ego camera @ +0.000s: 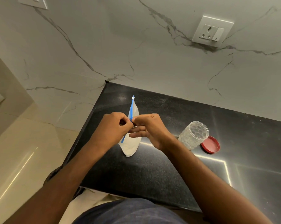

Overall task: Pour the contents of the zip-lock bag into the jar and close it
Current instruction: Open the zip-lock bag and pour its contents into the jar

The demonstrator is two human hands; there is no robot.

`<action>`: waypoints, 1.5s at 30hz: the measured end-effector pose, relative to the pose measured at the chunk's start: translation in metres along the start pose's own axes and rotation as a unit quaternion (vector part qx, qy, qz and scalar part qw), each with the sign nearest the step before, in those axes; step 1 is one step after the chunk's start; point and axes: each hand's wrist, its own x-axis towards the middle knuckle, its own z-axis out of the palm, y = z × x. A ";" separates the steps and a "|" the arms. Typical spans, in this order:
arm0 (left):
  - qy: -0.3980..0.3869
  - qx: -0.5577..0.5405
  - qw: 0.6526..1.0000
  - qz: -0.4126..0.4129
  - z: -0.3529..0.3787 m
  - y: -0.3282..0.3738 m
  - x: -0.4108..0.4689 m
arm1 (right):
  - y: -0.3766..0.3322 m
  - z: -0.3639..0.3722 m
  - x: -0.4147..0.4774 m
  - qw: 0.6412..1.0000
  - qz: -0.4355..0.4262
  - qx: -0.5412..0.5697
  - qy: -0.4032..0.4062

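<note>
Near the left edge of the black countertop (152, 172), the zip-lock bag (131, 144) is held upright between both hands. Its blue seal strip (131, 110) is pinched from one side by the left hand (115, 126) and from the other by the right hand (150, 128), thumb and fingertips meeting at the middle of the strip while the right hand's lower fingers are laid across the bag's face. Whether the seal is already parted cannot be told, since the fingers cover that spot; the strip above and below them looks closed. White contents are seen settled in the bag's bottom, which rests on the counter.

Further right, toward the counter's middle, the clear textured jar (193, 135) is stood open and appears empty. Its red lid (210, 144) is laid flat just beside it on the far right side, touching or nearly touching its base.

As judged from this, the task is at an early stage: the jar has been uncapped, and the bag is being opened. Pouring, and fitting the lid back on, are left to be done.
</note>
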 end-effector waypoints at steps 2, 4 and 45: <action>-0.015 -0.002 1.000 -0.009 -0.001 0.000 0.001 | 0.001 -0.001 0.000 1.000 -0.003 0.002 0.000; -0.022 -0.020 0.999 -0.017 -0.005 0.000 0.003 | 0.001 -0.003 0.000 1.000 -0.013 -0.019 0.016; 0.075 -0.125 0.956 0.257 -0.028 0.207 0.048 | -0.005 -0.152 -0.079 0.898 -0.223 -0.117 0.360</action>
